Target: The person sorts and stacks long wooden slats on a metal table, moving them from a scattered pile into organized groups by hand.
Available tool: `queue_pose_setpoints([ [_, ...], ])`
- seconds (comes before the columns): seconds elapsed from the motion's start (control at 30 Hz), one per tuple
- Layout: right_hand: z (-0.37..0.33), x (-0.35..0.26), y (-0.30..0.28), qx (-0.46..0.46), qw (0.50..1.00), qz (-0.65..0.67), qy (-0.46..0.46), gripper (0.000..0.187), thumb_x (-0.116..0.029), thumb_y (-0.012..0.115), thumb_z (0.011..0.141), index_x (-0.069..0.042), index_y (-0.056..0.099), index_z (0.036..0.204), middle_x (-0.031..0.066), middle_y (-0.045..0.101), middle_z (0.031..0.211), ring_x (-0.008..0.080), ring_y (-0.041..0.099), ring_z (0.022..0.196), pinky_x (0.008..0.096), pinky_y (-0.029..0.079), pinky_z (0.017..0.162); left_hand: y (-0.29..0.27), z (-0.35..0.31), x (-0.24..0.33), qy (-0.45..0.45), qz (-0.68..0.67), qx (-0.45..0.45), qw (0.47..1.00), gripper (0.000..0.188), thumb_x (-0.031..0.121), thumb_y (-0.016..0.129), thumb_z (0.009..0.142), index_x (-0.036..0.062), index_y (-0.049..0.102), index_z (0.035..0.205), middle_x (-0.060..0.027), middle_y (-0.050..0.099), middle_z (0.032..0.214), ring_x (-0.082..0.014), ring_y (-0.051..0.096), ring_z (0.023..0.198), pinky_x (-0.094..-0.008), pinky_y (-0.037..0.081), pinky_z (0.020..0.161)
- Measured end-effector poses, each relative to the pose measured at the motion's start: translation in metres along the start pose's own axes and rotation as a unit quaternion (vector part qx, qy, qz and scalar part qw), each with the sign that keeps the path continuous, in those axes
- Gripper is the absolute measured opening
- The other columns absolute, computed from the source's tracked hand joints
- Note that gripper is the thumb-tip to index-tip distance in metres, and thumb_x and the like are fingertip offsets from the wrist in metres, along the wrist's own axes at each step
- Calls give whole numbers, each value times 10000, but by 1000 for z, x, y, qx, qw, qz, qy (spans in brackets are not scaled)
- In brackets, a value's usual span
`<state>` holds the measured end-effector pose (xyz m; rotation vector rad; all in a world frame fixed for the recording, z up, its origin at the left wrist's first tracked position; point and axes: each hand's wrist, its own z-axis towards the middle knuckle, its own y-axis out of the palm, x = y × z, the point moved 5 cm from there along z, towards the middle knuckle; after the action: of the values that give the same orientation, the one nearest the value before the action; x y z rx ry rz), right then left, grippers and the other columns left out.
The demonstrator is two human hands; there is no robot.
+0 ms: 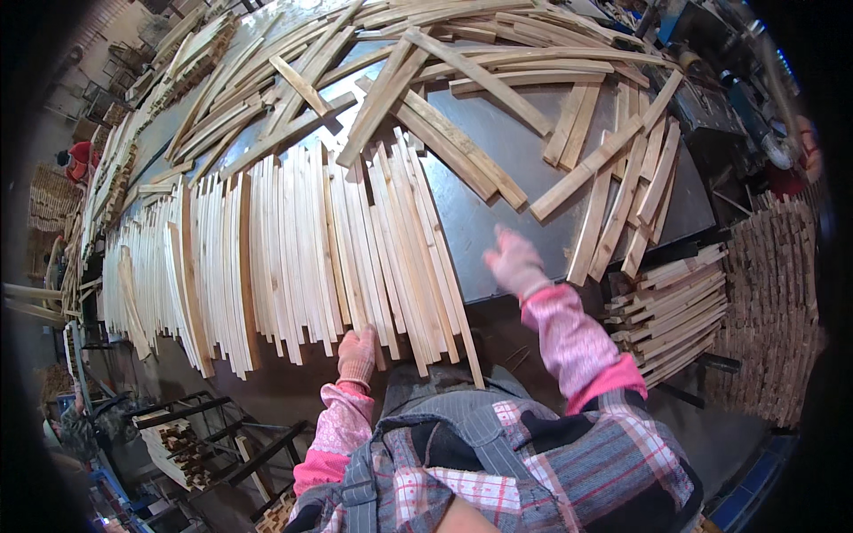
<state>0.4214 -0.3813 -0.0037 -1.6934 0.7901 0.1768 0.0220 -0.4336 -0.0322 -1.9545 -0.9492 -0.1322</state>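
Observation:
My left hand [357,349], in a pinkish glove, is closed at the near end of a light wooden strip [354,266]. That strip lies in a row of pale wooden strips [289,253] side by side, their near ends jutting past the table edge. My right hand [517,262], gloved alike and slightly blurred, reaches over the bare metal tabletop [475,253] with fingers apart and nothing in them. Just beyond it lie the ends of two wooden strips [471,160]; several more strips [626,195] lie crisscrossed to its right.
Loose strips [498,27] cover the far side of the table. Stacked strips [666,311] sit below its right edge, beside a tall wood stack [769,311]. A black metal rack [231,444] stands at lower left. Another person in red [80,162] is at far left.

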Motion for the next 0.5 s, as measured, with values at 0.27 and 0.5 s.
queue_pose_setpoints([
  [0.27,169,23,-37,20,957,-253,143,655,-148,639,841,-66,403,1446,218,570,1344,404,614,1184,506,518,973,18,-1,-10,-15,15,-9,1000,540,508,634,912,-17,606,1034,-286,659,1074,-466,629,1040,-495,504,862],
  [0.5,183,-46,-54,46,982,-182,-8,460,-260,677,868,-66,619,1281,200,613,1334,406,607,1203,548,519,961,6,-8,-8,-27,23,-8,999,545,528,616,918,6,587,1072,-276,643,1124,-462,616,1067,-498,501,885],
])
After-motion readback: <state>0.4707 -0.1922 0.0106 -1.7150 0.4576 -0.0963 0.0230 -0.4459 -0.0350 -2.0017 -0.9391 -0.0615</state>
